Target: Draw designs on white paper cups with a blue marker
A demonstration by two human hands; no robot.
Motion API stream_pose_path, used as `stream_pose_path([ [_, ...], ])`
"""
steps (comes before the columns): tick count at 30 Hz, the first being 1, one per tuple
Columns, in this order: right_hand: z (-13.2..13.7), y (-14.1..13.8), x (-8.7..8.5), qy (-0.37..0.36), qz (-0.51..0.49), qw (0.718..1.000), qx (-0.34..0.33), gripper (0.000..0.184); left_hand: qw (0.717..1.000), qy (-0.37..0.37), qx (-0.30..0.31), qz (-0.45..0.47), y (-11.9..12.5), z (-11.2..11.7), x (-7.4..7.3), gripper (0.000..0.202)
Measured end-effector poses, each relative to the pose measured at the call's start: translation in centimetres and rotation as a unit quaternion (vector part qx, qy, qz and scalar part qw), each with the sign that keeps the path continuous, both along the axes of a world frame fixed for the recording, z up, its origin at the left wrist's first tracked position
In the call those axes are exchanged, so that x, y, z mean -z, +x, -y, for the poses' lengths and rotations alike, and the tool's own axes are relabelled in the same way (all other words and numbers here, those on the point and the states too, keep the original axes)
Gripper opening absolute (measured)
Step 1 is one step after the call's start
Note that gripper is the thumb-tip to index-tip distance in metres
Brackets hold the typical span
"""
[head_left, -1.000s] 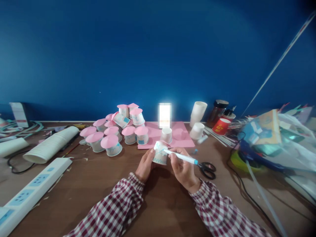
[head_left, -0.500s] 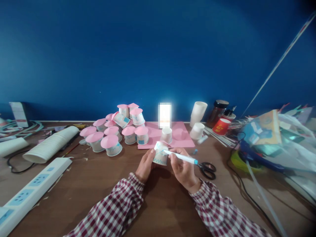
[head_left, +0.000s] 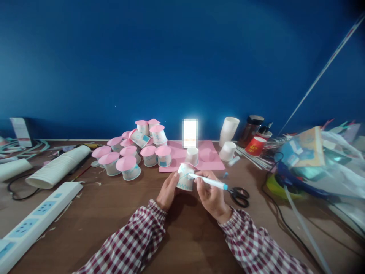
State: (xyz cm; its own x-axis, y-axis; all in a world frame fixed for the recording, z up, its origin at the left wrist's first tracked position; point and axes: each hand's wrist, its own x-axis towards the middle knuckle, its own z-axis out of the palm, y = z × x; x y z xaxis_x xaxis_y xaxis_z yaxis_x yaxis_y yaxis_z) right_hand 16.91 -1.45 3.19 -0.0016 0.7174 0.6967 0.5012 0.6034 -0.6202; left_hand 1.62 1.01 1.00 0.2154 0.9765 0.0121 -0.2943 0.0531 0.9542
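Observation:
My left hand [head_left: 168, 190] is closed around the left side of a white paper cup [head_left: 184, 180], which has blue zigzag lines drawn near its lower edge and a bit of pink at its far side. Between the fingers of my right hand [head_left: 211, 194] is a white marker [head_left: 211, 182] with a light blue end. Its tip touches or nearly touches the cup's wall. Just behind stands a plain white paper cup [head_left: 192, 156] on a pink sheet [head_left: 182, 150]. Scissors [head_left: 240, 196] with black handles lie right of my right hand.
Several cups with pink cone tops [head_left: 127, 167] stand at the left back. A stack of paper cups [head_left: 61, 167] and a white power strip [head_left: 40, 219] lie farther left. On the right are white cups [head_left: 227, 151], a red cup [head_left: 255, 146], a dark-lidded jar [head_left: 251, 127], plastic bags and cables.
Almost nothing differs. Both hands keep their grip on the cup and the marker, and the marker tip stays at about the same place on the cup.

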Motion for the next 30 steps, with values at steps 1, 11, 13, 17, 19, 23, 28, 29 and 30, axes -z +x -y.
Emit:
stream_pose_path([
  [1,0.0,-0.01,-0.03,0.002,0.0,1.0,0.001,0.01,1.0,0.006,-0.004,-0.009,0.0,0.01,-0.03,0.058],
  [11,-0.05,-0.01,0.17,-0.006,-0.008,1.0,-0.003,0.008,0.998,0.049,-0.024,-0.04,0.13,0.2,-0.42,0.054],
  [13,-0.06,0.01,0.23,-0.009,-0.009,1.0,-0.005,0.009,0.998,0.053,-0.022,-0.04,0.16,0.21,-0.45,0.053],
  [17,-0.05,-0.01,0.29,-0.014,-0.018,1.0,-0.009,0.009,0.997,0.057,-0.009,-0.048,0.1,0.13,-0.27,0.051],
  [19,-0.04,-0.03,0.29,-0.017,-0.021,1.0,-0.011,0.009,0.996,0.062,-0.003,-0.058,0.02,0.06,-0.1,0.049],
  [23,-0.01,-0.03,0.26,-0.021,-0.024,0.999,-0.014,0.011,0.995,0.071,-0.006,-0.072,-0.09,-0.02,0.1,0.046],
  [28,-0.05,-0.01,0.23,-0.019,-0.013,1.0,-0.011,0.011,0.995,0.072,-0.007,-0.068,-0.03,0.03,0.04,0.046],
  [29,-0.07,-0.01,0.22,-0.017,-0.013,1.0,-0.01,0.011,0.995,0.069,-0.011,-0.065,-0.01,0.04,0.01,0.046],
  [30,-0.08,-0.02,0.19,-0.015,-0.013,1.0,-0.009,0.011,0.996,0.065,-0.014,-0.061,0.02,0.06,-0.01,0.047],
])
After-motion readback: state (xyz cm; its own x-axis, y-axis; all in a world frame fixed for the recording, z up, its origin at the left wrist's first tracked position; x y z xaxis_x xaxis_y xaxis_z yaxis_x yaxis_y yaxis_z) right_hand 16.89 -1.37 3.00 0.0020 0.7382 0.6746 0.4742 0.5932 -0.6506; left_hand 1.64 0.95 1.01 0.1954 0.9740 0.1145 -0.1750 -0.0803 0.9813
